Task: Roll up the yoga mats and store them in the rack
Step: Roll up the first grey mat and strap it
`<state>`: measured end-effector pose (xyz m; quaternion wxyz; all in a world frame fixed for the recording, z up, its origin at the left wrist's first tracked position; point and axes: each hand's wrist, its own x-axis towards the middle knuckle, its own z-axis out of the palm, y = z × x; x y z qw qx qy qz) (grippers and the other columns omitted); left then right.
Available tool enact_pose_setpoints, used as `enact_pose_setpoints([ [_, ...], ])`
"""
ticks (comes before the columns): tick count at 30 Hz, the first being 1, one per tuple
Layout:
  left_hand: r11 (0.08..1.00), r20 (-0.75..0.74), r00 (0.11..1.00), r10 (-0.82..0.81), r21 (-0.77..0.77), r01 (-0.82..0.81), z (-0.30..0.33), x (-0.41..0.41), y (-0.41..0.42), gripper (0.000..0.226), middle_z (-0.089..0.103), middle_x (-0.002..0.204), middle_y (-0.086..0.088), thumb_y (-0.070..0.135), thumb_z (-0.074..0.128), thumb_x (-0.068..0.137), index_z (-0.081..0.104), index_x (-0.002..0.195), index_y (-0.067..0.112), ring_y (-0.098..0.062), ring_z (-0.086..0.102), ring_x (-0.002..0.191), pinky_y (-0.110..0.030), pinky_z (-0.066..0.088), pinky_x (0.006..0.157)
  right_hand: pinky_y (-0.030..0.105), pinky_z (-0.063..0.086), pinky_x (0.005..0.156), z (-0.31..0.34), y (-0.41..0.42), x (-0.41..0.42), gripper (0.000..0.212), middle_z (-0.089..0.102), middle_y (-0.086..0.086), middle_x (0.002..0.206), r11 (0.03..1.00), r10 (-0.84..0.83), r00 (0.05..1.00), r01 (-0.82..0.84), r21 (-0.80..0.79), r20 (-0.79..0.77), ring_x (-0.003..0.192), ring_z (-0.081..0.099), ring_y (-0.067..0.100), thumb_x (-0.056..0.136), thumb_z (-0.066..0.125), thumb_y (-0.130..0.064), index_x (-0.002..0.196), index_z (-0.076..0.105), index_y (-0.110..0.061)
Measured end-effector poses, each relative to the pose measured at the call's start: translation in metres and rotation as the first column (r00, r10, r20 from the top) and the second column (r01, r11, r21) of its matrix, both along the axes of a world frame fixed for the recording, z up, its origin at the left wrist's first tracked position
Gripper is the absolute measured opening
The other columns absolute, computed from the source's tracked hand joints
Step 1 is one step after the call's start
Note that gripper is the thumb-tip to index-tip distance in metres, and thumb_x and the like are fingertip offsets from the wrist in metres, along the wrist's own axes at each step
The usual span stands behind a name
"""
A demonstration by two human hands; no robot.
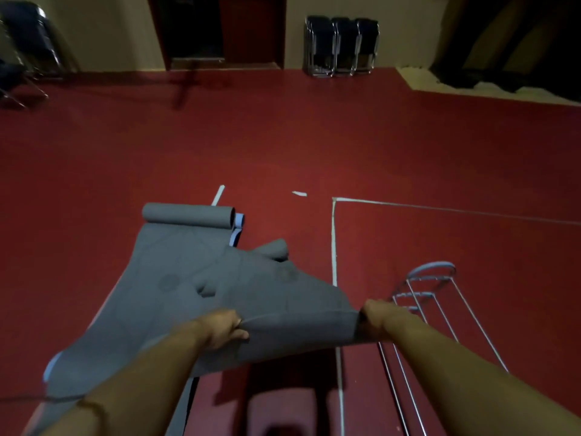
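While both my hands pinch the near edge of the grey yoga mat (pixel 257 287), left hand (pixel 224 328) and right hand (pixel 377 319) at its corners, it sags limp above the floor (pixel 314 152); soft, light, best rolled from this end.

A grey yoga mat (pixel 257 297) hangs lifted by its near edge between the fingers (pixel 234 325), far end curled. Another grey mat (pixel 151 278) lies beyond them, partly rolled. A wire rack (pixel 440 297) lies just right.
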<state>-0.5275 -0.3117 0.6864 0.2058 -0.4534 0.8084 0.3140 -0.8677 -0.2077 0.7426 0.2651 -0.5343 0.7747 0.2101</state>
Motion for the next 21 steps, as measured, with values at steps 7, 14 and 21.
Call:
enact_pose_setpoints([
  [7,1.0,0.059,0.998,-0.025,0.016,0.024,-0.113,0.01,0.023,0.043,0.069,0.121,-0.013,0.047,0.051,0.106,0.067,0.117,0.008,-0.029,0.064,0.109,-0.033,0.043,0.083,0.038,0.046,0.097,-0.126,0.049,0.027,0.043,0.066,0.016,0.132,0.998,-0.063,0.988,0.064,-0.001,0.14,0.121,0.062,0.036,0.099,0.055,-0.045,0.127,0.061,-0.014],
  [14,0.999,0.021,1.0,0.004,-0.048,-0.003,-0.278,0.027,0.054,0.042,0.068,0.104,0.005,0.059,0.056,0.098,0.064,0.121,0.025,-0.022,0.066,0.109,-0.033,0.049,0.086,0.036,0.036,0.092,-0.29,0.053,0.074,0.049,0.065,-0.004,0.084,0.955,-0.084,0.971,0.143,-0.261,0.225,0.082,0.059,0.02,0.098,0.043,-0.07,0.083,0.055,-0.025],
  [21,0.972,-0.103,0.978,0.184,-0.132,-0.197,-0.434,0.058,0.091,0.064,0.051,0.059,0.006,0.082,0.039,0.09,0.047,0.067,0.023,-0.003,0.051,0.058,-0.024,0.035,0.056,0.031,0.038,0.09,-0.466,0.072,0.088,0.051,0.057,-0.011,0.07,0.915,-0.043,0.97,0.134,-0.381,0.24,0.07,0.052,0.007,0.096,0.043,-0.073,0.078,0.059,-0.028],
])
